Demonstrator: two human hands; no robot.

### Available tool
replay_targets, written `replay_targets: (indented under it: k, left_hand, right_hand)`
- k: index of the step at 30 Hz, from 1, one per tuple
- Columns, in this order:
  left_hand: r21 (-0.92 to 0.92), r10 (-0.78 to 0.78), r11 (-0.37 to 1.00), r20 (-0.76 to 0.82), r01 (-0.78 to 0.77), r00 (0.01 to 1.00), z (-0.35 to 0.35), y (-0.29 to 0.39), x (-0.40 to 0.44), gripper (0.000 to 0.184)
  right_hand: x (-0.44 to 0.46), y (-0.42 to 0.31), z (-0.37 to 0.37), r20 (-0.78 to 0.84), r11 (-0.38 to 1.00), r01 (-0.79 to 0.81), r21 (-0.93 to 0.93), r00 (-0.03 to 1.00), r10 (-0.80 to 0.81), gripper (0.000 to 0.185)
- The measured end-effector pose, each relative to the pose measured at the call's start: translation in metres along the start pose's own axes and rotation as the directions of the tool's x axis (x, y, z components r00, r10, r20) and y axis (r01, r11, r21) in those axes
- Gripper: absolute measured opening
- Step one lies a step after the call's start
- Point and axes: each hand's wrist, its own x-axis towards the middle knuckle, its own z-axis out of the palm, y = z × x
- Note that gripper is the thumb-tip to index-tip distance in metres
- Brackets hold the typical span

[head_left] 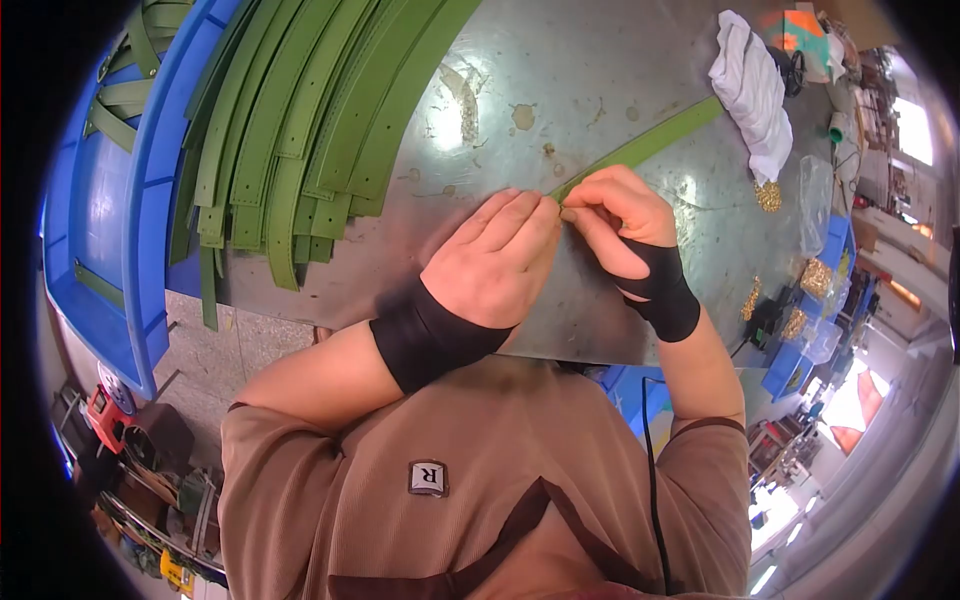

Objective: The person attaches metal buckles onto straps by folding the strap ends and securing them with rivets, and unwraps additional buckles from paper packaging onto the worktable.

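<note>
A long green strap [660, 138] lies slantwise on the metal table, its near end at my fingers. My left hand [495, 255] is closed over that near end, fingers pressed together and pointing away from me; the thumb is hidden beneath. Against it, my right hand [625, 212] pinches with thumb and forefinger at the strap's edge. Whatever sits in that pinch is too small to make out. Both wrists wear black wraps. Left of my hands lies a thick stack of green straps [300, 150] with small holes near their ends and stitched edges.
Beyond the stack, a blue bin [150, 230] holds more green straps. A white cloth [750, 95] lies at the far right, by a pile of small gold-coloured pieces [768, 196]. More such pieces [752, 298] lie nearer. The metal table [590, 325] has its edge against my body.
</note>
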Motion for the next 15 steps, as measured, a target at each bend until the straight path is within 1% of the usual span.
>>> replay_targets:
  k: [3,5,8,11,15]
  left_hand:
    - [-0.016,-0.023,1.0,-0.013,0.023,1.0,0.001,0.0,-0.001,0.022]
    - [0.002,0.003,1.0,-0.024,-0.003,1.0,0.003,-0.002,-0.002,0.028]
    - [-0.017,-0.017,1.0,-0.029,0.017,0.999,0.002,-0.004,-0.002,0.025]
    - [0.0,0.0,1.0,-0.038,0.0,0.999,0.001,-0.007,-0.002,0.024]
    - [-0.005,-0.02,1.0,-0.027,0.02,0.999,0.002,-0.001,0.0,0.024]
  right_hand:
    - [0.002,-0.002,-0.001,0.023,0.999,-0.036,0.018,0.999,0.036,0.01]
    - [0.004,-0.005,-0.002,0.042,0.998,-0.057,0.023,0.998,0.056,0.008]
    - [0.007,-0.009,-0.003,0.048,0.994,-0.105,0.003,0.993,0.105,0.007]
    - [0.008,-0.007,-0.005,0.075,0.995,-0.099,0.004,0.992,0.099,0.009]
    - [0.007,-0.01,-0.01,0.081,0.995,-0.099,-0.004,0.992,0.099,0.01]
